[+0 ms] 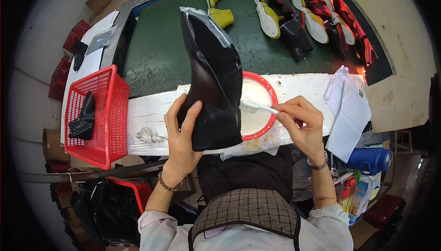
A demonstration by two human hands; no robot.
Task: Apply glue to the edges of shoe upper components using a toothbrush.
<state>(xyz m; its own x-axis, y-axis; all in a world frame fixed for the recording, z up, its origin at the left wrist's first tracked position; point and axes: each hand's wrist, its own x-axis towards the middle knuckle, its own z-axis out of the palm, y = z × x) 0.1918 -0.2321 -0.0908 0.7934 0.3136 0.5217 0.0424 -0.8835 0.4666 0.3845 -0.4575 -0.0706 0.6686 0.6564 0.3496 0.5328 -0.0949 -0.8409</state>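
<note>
My left hand (183, 129) grips a black leather boot upper (213, 108) by its lower left side and holds it up in front of me. White paste coats the curved top edge of the upper. Between the fingers and thumb of my right hand (302, 123) is the white handle of a brush (257, 107). Its pale head is beside the right edge of the upper; whether they touch I cannot tell. Below the brush stands a red-rimmed bowl (274, 95) of white paste, partly hidden by the upper.
Yellow shoe lasts with white soles (268, 20) and dark uppers (296, 35) lie on the green surface (151, 44). A red basket (118, 113) with a small black boot (83, 120) is at left. Papers (347, 113) and a blue bottle (367, 160) are at right.
</note>
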